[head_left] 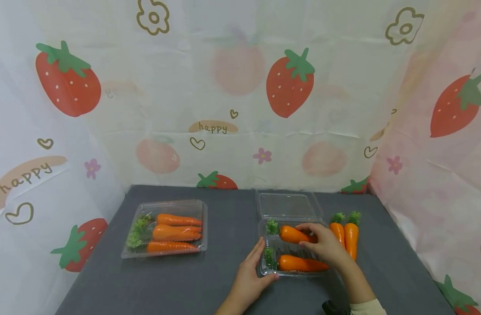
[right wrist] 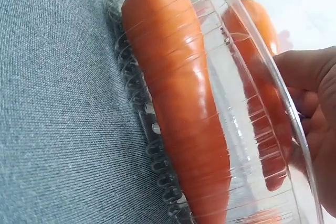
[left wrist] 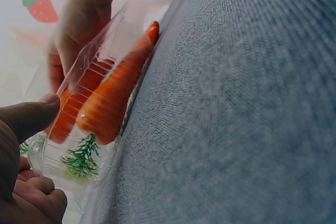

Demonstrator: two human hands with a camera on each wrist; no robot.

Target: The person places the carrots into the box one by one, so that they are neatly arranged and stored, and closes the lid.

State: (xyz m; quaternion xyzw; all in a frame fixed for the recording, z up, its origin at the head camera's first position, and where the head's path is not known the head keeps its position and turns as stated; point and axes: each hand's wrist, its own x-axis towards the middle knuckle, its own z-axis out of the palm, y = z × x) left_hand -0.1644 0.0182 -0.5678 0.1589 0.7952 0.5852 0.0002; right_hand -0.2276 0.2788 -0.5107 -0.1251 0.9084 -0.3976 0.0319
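A clear plastic clamshell box [head_left: 264,267] stands on the grey table with its lid [head_left: 289,204] folded back. My left hand [head_left: 248,273] holds its near left corner, with the thumb [left wrist: 37,114] on the near wall and the fingers at the left side. Inside, an orange toy carrot [head_left: 293,234] lies in the far part, its green top to the left. My right hand [head_left: 321,240] grips this carrot near its thin end, thumb and fingers on either side. A second carrot [head_left: 301,264] lies along the near wall, seen through the plastic in both wrist views.
To the left stands a closed clear box [head_left: 204,227] with several carrots [head_left: 175,232] in it. Two loose carrots [head_left: 352,240] lie side by side right of the open box. A dark object [head_left: 330,307] shows beside the right sleeve [head_left: 367,308]. Printed cloth walls [head_left: 240,157] surround the table.
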